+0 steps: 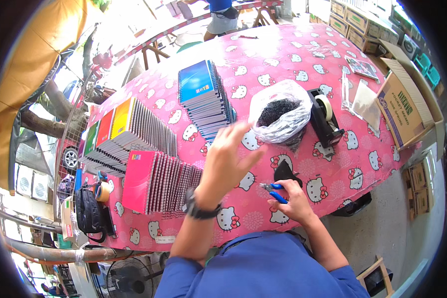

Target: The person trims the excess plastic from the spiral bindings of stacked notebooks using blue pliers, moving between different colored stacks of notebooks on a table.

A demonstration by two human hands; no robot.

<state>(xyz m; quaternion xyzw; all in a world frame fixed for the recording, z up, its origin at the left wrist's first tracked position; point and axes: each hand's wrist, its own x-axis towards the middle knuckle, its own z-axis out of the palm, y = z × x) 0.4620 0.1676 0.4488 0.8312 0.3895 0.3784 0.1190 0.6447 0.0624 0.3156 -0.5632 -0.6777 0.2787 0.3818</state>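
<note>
L hand [227, 161] hung w/ fingers spread over the pink tbl [253, 218], nr the blue-topped ntbk stack [203, 97] & white plastic bag [289, 130], while R hand [294, 202] had fingers curled rnd blue-handled pliers [272, 187], nr the tbl's front edge, tip pointing L.

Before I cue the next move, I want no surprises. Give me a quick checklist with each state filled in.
1. Pliers secured: ok, the right hand holds them by the blue handles.
2. Left hand free: ok, fingers spread, nothing visible in it.
3. Left hand clear of the blue-covered notebooks: cannot tell, they overlap in this view.
4. White plastic bag open: ok, black contents show at its mouth.
5. Pink-covered notebooks neatly squared: not ok, the stack fans out rightward.
</note>
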